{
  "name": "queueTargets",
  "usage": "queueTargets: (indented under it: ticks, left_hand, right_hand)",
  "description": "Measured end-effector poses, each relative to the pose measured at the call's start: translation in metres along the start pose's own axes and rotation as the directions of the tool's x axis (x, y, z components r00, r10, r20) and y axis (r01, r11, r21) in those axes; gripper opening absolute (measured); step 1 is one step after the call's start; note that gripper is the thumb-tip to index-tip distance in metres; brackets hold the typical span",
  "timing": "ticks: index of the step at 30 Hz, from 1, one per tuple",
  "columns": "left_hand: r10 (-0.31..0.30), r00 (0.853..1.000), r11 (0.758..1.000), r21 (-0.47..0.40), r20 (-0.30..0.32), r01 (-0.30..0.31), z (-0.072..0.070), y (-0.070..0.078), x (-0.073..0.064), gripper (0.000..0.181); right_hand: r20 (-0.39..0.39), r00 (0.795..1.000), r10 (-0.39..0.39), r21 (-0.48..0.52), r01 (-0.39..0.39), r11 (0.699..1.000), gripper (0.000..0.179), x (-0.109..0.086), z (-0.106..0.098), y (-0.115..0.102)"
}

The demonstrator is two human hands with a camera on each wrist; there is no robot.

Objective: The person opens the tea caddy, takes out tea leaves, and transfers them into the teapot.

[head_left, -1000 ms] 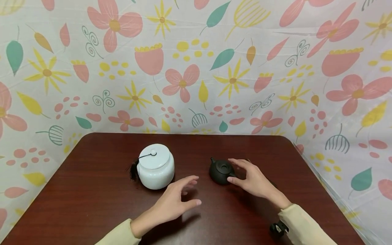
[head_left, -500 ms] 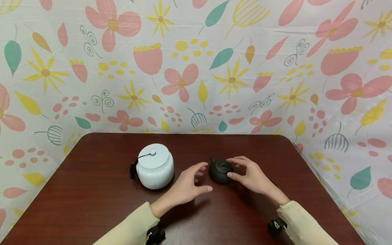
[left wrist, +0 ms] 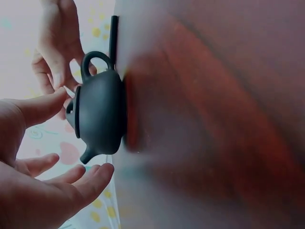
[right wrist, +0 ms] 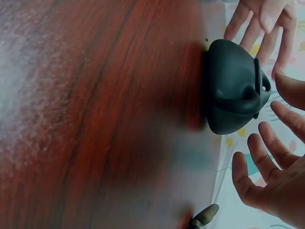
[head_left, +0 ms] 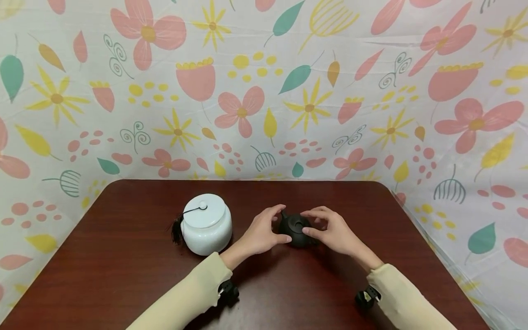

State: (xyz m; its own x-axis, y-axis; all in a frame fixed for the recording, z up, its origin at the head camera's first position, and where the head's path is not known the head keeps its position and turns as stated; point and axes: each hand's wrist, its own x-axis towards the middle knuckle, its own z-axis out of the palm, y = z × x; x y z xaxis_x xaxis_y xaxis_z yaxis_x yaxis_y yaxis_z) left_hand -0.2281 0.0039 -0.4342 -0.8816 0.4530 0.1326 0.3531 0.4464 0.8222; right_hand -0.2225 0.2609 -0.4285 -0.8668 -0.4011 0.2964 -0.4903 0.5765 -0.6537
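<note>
A small black teapot [head_left: 294, 224] with its lid on stands upright on the table. Around its spout side, my left hand [head_left: 264, 233] is held with thumb and fingers apart; contact cannot be made out. In the left wrist view the spout [left wrist: 88, 156] lies between that thumb and the fingertips. My right hand [head_left: 334, 231] hovers at the handle side, its fingers loosely spread. The right wrist view shows its thumb close to the lid knob of the teapot [right wrist: 231, 86], with the other fingers clear of the pot.
Left of the hands is a white lidded jar [head_left: 208, 233] with a black tassel [head_left: 176, 230]. A dark rod [left wrist: 113, 43] lies beyond the teapot. The dark red-brown table [head_left: 123, 275] ends at a flower-patterned cloth [head_left: 264, 91].
My left hand has moved right and farther forward, from beside the jar to the teapot's spout side. The right hand has barely shifted. Teapot and jar stay where they were.
</note>
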Motion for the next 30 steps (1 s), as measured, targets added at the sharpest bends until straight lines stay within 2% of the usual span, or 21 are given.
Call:
queueTargets:
  ticks: [5, 10, 20, 30]
  left_hand:
    - [-0.016, 1.0, 1.0, 0.013, 0.026, 0.015, 0.001, -0.006, 0.014, 0.08]
    - [-0.038, 0.998, 0.999, -0.005, 0.052, 0.038, 0.004, -0.012, 0.021, 0.078]
    - [-0.07, 0.996, 0.998, -0.004, 0.047, 0.071, 0.005, -0.013, 0.023, 0.075]
    - [-0.097, 0.994, 0.995, -0.012, 0.047, 0.098, 0.003, -0.011, 0.015, 0.071]
  right_hand:
    - [0.007, 1.0, 0.009, 0.028, -0.009, 1.0, 0.036, 0.004, 0.001, 0.0]
    - [0.016, 0.999, 0.032, 0.062, -0.033, 0.998, 0.034, 0.007, 0.004, 0.0]
    - [0.035, 0.997, 0.071, 0.119, -0.075, 0.99, 0.034, 0.011, 0.006, 0.0]
    - [0.048, 0.995, 0.093, 0.132, -0.098, 0.986, 0.034, 0.013, 0.009, 0.003]
